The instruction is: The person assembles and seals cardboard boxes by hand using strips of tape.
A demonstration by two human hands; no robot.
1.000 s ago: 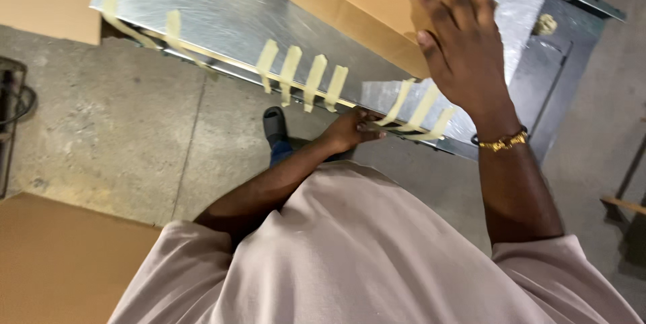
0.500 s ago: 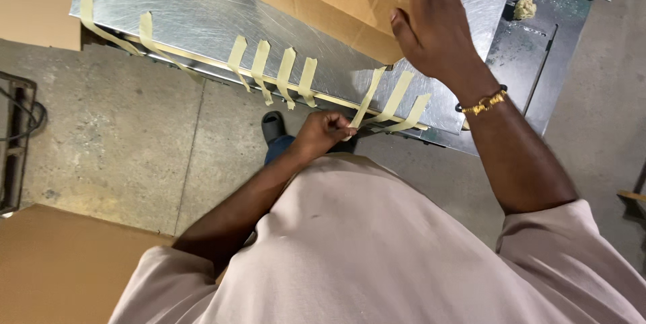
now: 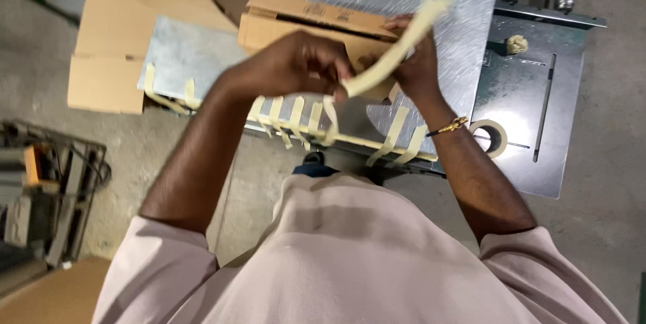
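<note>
Seen from above, a person in a pale pink shirt (image 3: 350, 257) stands at a metal worktop (image 3: 431, 34) whose near edge carries a row of pre-cut tape strips (image 3: 296, 114). A moment ago the left hand (image 3: 296, 65) was down at that edge picking at a strip; now both hands are raised and one strip of tape (image 3: 393, 51) is stretched between them, the left grip pinching its lower end and the right hand (image 3: 414, 68) pinching it higher up, so one piece has come free. Beyond lie a flat cardboard box (image 3: 316, 21) and, to the right, a tape roll (image 3: 490, 137)
</note>
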